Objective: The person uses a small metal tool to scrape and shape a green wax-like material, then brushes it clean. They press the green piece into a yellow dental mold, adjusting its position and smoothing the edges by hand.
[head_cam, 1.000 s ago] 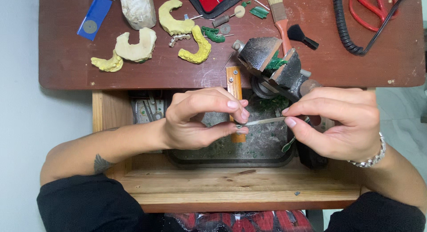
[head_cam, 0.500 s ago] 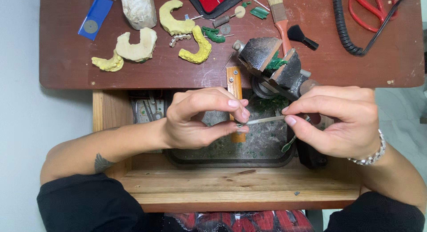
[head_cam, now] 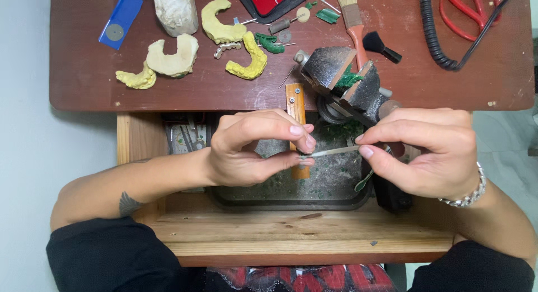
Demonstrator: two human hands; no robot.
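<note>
A: Far left, around 10 o'clock on the brown bench: blue card with a small disc on it, white plaster lump, then yellow and cream dental casts scattered toward 11.

B: Yep. Moving in, left hand curled tight over the tray, thumb and fingertips pinched on something tiny. Too small to make out.

A: Dead centre: thin flat file bridging both hands, lying nearly level, tip touching that pinched bit. Orange wooden peg sticking out right behind, at 12 from the tip.

B: Underneath, dark metal tray in the open drawer, dusted with green shavings.

A: At 1 o'clock, black vise with green wax in it. Right hand closed narrow around the file's other end, silver bracelet on the wrist.

B: Top right: black coiled cord, red scissors.
</note>
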